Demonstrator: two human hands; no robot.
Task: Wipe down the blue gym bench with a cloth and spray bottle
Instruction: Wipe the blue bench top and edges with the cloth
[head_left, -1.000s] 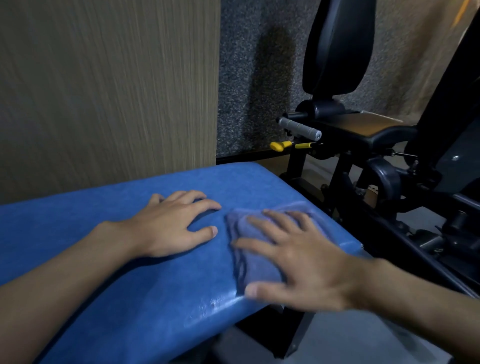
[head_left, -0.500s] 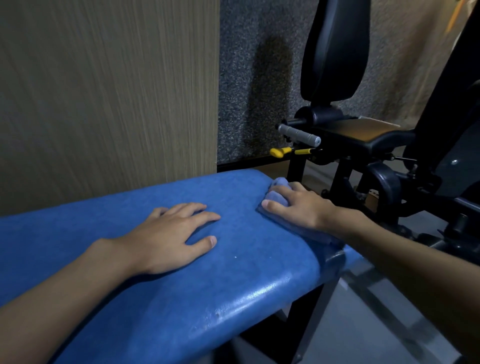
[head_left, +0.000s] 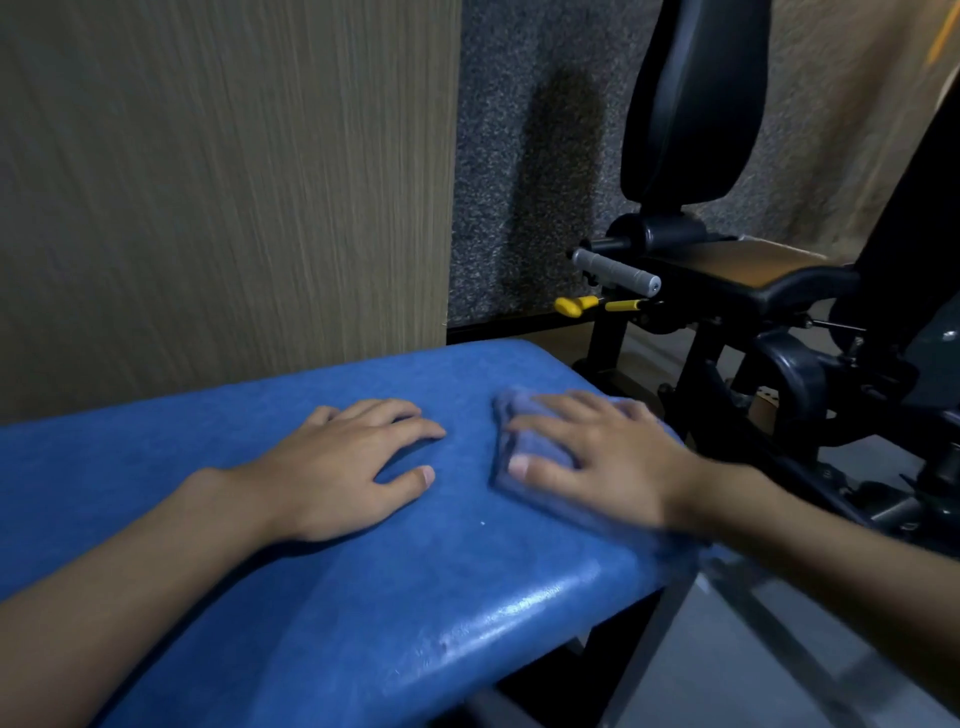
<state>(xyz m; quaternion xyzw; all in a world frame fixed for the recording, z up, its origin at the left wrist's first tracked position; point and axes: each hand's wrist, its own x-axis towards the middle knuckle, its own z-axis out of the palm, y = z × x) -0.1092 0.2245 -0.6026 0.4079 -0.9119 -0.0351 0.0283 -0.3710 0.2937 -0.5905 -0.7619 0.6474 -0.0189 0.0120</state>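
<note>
pulled back from the far corner: right hand (head_left: 597, 457), fingers spread, pressing the cloth (head_left: 537, 446) flat near the right end of the blue surface (head_left: 363, 623). left hand (head_left: 343, 467) spread flat just beside, bracing. keep even pressure, overlap strokes, run over the rounded edge. no spray bottle visible.

Bare from forearm to fingertip on both sides. Short, neatly trimmed nails on left grip (head_left: 337, 467) and right grip (head_left: 608, 467). Slim wrists.
</note>
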